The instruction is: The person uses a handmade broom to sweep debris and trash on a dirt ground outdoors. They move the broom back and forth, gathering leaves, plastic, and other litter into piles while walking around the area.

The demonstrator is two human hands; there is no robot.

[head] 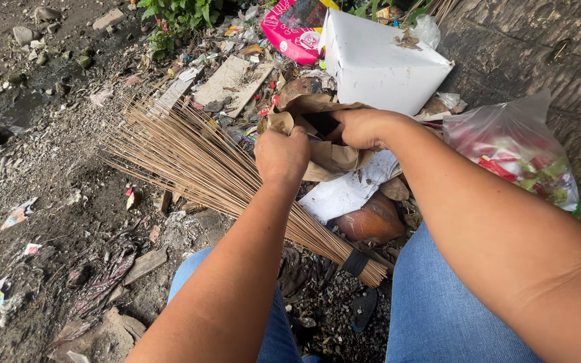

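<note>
A crumpled brown paper bag point(334, 158) lies amid litter on the ground in front of me. My left hand point(281, 156) is closed on the bag's near left edge. My right hand point(363, 128) grips the bag's upper right rim, with fingers curled into its dark opening. Just below my left hand a stick broom point(196, 161) lies flat, its thin bristles fanned to the left and its bound end near my knees.
A white cardboard box point(378, 64) stands behind the bag, with a pink wrapper point(290, 30) beside it. A clear plastic bag of rubbish point(516, 151) sits at right by a stone wall point(539, 54). White paper point(344, 195), wood scraps and dirt surround my jeans-clad knees.
</note>
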